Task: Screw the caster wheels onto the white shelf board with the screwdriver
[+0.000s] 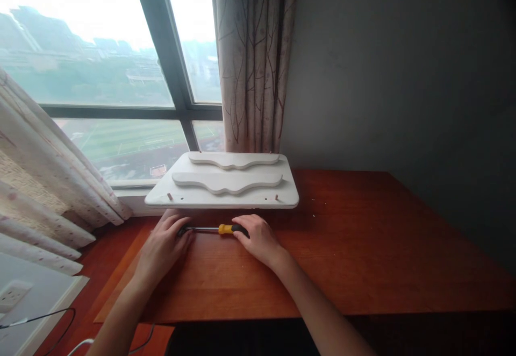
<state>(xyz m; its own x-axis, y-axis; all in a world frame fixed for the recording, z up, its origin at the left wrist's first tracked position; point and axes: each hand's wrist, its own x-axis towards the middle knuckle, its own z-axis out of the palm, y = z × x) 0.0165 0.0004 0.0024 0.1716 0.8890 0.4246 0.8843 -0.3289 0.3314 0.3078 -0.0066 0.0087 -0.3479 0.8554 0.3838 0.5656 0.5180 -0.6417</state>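
Clamped in the right hand (260,236), the screwdriver (221,229) — stiff, probably light — is best held by its thick right-end handle (228,229); the grip of the left hand (164,239) cannot be told.

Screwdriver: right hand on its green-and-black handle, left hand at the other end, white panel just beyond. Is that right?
Not quite: the head view shows the screwdriver has a yellow-and-black handle, not a green-and-black one. The rest stands: right hand on the handle, left hand at the other end, white panel just beyond.
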